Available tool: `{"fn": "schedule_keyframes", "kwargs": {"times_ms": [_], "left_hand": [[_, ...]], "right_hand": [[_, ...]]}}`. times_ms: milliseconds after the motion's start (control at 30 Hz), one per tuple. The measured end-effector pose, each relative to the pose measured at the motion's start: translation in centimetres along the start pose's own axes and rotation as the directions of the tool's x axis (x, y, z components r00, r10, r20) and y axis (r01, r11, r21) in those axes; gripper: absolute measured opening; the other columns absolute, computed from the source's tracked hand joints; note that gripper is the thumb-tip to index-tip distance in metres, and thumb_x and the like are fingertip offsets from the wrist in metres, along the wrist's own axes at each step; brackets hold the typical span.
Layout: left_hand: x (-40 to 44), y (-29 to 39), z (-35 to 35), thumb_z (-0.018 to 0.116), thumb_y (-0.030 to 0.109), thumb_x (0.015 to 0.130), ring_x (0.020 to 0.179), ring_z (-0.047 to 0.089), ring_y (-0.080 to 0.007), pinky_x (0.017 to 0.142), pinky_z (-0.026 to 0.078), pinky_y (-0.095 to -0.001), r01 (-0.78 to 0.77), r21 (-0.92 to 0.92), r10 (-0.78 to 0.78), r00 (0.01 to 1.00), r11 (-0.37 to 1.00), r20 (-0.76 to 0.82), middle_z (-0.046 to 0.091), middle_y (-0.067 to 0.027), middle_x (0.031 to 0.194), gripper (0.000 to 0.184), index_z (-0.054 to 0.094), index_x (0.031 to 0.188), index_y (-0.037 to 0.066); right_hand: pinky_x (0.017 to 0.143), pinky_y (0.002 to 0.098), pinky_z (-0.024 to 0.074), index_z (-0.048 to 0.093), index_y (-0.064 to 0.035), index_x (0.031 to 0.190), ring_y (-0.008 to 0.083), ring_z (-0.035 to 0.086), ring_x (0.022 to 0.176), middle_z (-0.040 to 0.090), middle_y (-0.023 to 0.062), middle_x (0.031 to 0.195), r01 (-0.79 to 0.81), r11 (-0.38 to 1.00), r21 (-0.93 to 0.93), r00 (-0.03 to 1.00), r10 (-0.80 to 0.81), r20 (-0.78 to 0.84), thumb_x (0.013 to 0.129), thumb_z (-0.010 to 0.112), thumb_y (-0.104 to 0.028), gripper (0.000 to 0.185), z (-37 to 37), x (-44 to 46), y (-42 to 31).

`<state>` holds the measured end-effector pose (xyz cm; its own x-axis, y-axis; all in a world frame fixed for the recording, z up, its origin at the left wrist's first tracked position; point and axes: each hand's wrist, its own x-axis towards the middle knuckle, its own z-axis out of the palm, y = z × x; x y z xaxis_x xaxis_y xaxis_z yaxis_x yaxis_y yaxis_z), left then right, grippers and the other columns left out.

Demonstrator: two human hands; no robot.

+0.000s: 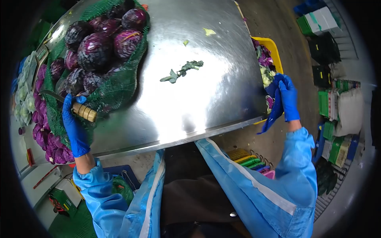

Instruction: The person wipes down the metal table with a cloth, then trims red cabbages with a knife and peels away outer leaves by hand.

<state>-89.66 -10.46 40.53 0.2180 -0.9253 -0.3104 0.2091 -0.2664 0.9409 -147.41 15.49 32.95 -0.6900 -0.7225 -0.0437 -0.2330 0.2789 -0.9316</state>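
My left hand (75,126), in a blue glove, is closed around a knife where its blade meets its wooden handle (84,112). The dark curved blade points left, over a green mesh bag (126,89). Several red cabbages (95,51) lie heaped in that bag on the steel table (222,47). At the table's right edge my gloved right hand (288,99) grips a dark blue cloth (273,115) that hangs down. Just beyond the cloth is a yellow bin (274,49) with leaf scraps in it.
Green leaf scraps (181,71) lie mid-table. More red cabbages (41,131) are piled on the left, beside pale green cabbages (24,91). Crates and boxes (327,51) stand along the right side. Coloured handles (252,162) show below the table's front edge.
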Motion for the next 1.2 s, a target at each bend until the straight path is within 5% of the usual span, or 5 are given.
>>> {"fn": "schedule_keyframes", "kwargs": {"times_ms": [200, 400, 933, 1133, 1200], "left_hand": [[3.0, -0.6, -3.7, 0.051, 0.032, 0.095, 0.037, 0.021, -0.0097, 0.038, 0.019, -0.0275, 0.237, -0.410, -0.119, 0.949, 0.881, 0.292, 0.024, 0.0053, 0.048, 0.042, 0.040, 0.058, 0.017], [2.7, -0.2, -5.9, 0.047, 0.033, 0.098, 0.039, 0.019, -0.0062, 0.038, 0.013, -0.0272, 0.150, -0.428, -0.087, 0.983, 0.891, 0.164, 0.019, 0.0067, 0.052, 0.041, 0.033, 0.061, 0.021], [5.1, -2.3, -14.0, 0.033, 0.022, 0.102, 0.045, 0.023, -0.0034, 0.040, 0.021, -0.0177, -0.150, 0.010, 0.149, 0.987, 0.989, 0.059, 0.029, 0.0086, 0.062, 0.034, 0.053, 0.128, 0.014], [-0.2, -1.7, -4.8, 0.032, 0.023, 0.101, 0.049, 0.020, -0.0047, 0.041, 0.020, -0.0193, -0.233, 0.115, 0.255, 0.933, 0.966, -0.253, 0.027, 0.0065, 0.064, 0.038, 0.047, 0.135, 0.015], [1.5, -2.1, -8.7, 0.035, 0.023, 0.101, 0.070, 0.037, -0.0058, 0.063, 0.033, -0.0195, -0.209, -0.025, 0.209, 0.954, 0.978, 0.216, 0.043, 0.0043, 0.087, 0.038, 0.046, 0.136, 0.010]], "right_hand": [[0.085, 0.0322, 0.0495, 0.056, -0.0082, 0.122, 0.0197, 0.061, 0.095, 0.061, 0.0083, 0.107, 0.209, 0.977, 0.050, 0.841, -0.206, 0.501, 0.087, 0.063, -0.007, 0.036, 17.7, -8.4, -12.8], [0.104, 0.0627, 0.0265, 0.058, -0.0287, 0.120, 0.0344, 0.034, 0.133, 0.042, 0.0068, 0.141, 0.883, 0.372, 0.287, 0.012, -0.629, 0.777, 0.082, 0.060, -0.044, 0.041, 36.0, -12.5, 0.1], [0.104, 0.0522, 0.0310, 0.060, -0.0213, 0.119, 0.0329, 0.044, 0.124, 0.049, 0.0108, 0.132, 0.547, 0.430, -0.718, 0.725, -0.673, 0.149, 0.084, 0.061, -0.030, 0.036, 23.0, 22.0, 5.4], [0.089, 0.0415, 0.0474, 0.064, -0.0103, 0.119, 0.0347, 0.061, 0.105, 0.066, 0.0188, 0.109, -0.152, 0.940, -0.306, 0.950, 0.054, -0.309, 0.092, 0.048, -0.026, 0.035, 5.6, 17.3, 10.3], [0.093, 0.0391, 0.0457, 0.061, -0.0111, 0.124, 0.0299, 0.060, 0.111, 0.065, 0.0145, 0.118, -0.127, 0.792, -0.597, 0.885, -0.181, -0.429, 0.093, 0.054, -0.030, 0.037, -0.8, 15.4, 16.2]]}}
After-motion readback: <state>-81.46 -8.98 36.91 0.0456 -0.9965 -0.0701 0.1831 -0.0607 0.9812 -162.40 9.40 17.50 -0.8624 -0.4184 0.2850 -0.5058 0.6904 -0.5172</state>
